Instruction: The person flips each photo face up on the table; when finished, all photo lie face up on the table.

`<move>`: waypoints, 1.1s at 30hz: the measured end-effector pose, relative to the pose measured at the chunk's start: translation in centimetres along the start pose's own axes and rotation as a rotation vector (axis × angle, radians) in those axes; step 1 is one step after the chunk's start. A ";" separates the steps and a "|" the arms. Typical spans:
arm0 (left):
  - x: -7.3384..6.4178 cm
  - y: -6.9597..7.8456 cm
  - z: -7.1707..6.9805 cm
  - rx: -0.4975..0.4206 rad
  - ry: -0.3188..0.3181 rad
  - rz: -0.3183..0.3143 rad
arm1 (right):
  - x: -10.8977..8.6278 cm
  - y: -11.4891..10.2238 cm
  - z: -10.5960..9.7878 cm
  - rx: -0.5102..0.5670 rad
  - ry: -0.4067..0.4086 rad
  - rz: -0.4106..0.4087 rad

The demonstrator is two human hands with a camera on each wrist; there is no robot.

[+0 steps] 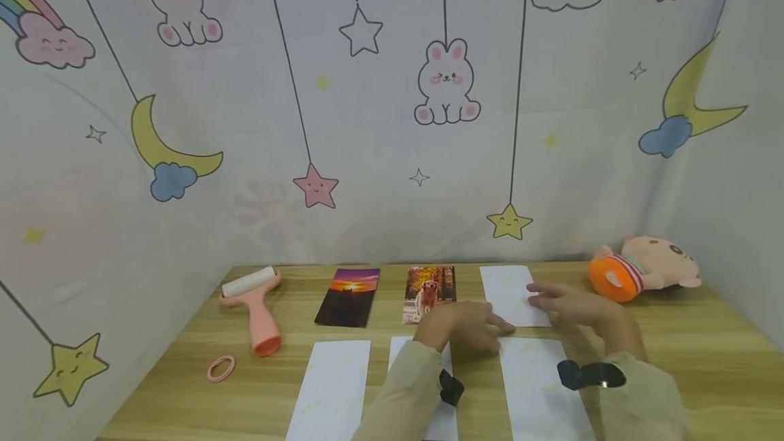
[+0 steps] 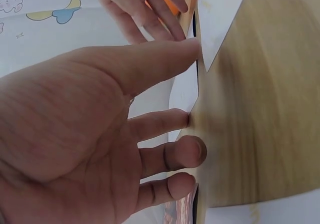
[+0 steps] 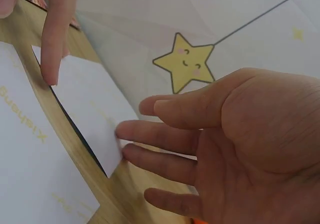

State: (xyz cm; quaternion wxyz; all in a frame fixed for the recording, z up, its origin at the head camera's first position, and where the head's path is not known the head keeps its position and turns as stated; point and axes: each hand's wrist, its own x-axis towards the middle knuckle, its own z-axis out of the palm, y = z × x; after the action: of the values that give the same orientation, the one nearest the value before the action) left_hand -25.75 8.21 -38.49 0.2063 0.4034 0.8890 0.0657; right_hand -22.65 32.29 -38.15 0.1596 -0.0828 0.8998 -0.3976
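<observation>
A face-down white photo card (image 1: 505,288) lies at the back right, faint yellow print on it. My left hand (image 1: 468,324) reaches to its near left corner, index fingertip right at the edge; the thumb stretches out and the other fingers bend slightly. On the opposite side, my right hand (image 1: 569,303) has two fingertips at the card's right edge, its fingers loosely extended. Between the hands the card's near edge sits slightly raised, with a dark line beneath it in the right wrist view. Nearer the front, a second white card (image 1: 539,386) lies below both hands.
A sunset photo (image 1: 348,298) and a dog photo (image 1: 429,288) lie in the back row. Two more white cards, the left one (image 1: 333,386) and a middle one (image 1: 401,346) partly under my sleeve, lie in front. Around them are a pink roller (image 1: 260,315), pink ring (image 1: 220,368) and plush doll (image 1: 649,267).
</observation>
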 end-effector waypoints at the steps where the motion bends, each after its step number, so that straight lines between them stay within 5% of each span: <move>1: 0.0 -0.1 0.0 -0.004 0.005 0.013 | -0.1 0.1 -0.1 -0.015 0.006 -0.003; 13: 0.6 -0.5 0.0 0.005 0.073 0.090 | 0.0 0.6 -0.4 -0.060 0.025 -0.005; 20: 0.5 -0.2 0.2 -0.014 0.017 0.042 | 0.1 0.3 -0.3 -0.057 0.015 0.033; 33: 0.0 0.2 0.4 -0.030 -0.030 -0.080 | -0.2 0.4 -0.2 0.023 0.015 -0.028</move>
State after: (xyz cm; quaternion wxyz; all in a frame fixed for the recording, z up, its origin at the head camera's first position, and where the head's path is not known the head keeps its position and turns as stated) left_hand -25.43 8.34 -38.80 0.2280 0.3653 0.9002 0.0644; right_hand -22.57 32.70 -38.31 0.1481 -0.0905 0.8951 -0.4107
